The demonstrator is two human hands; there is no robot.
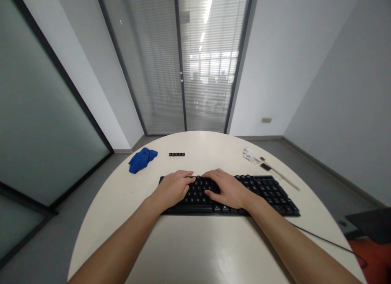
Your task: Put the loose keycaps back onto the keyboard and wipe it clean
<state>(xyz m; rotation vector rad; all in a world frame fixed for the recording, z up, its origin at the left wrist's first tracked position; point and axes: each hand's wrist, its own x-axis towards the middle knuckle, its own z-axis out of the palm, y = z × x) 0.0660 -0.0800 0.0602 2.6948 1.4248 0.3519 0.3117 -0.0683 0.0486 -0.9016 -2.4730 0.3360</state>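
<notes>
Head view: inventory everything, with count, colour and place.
Table: one, cream, centre
Keyboard: one, black, table's middle
Cable: one, black, table's near right
Cloth: one, blue, table's left
Keycaps: apparently five, black, right of cloth
Stick: one, beige, table's right
Bundle: one, white, stick's far end, unclear
Small pieces: two, dark, beside stick
Glass panels with blinds: two, grey, ahead
Frosted panels: two, greenish grey, left
Wall plate: one, grey, beyond stick
Possible chair: one, orange and black, lower right
Walls: several, whitish, background
Floor: one, grey, below
Left hand: one, bare, keyboard's left
Right hand: one, bare, keyboard's middle
Forearms: two, bare, lower frame
</notes>
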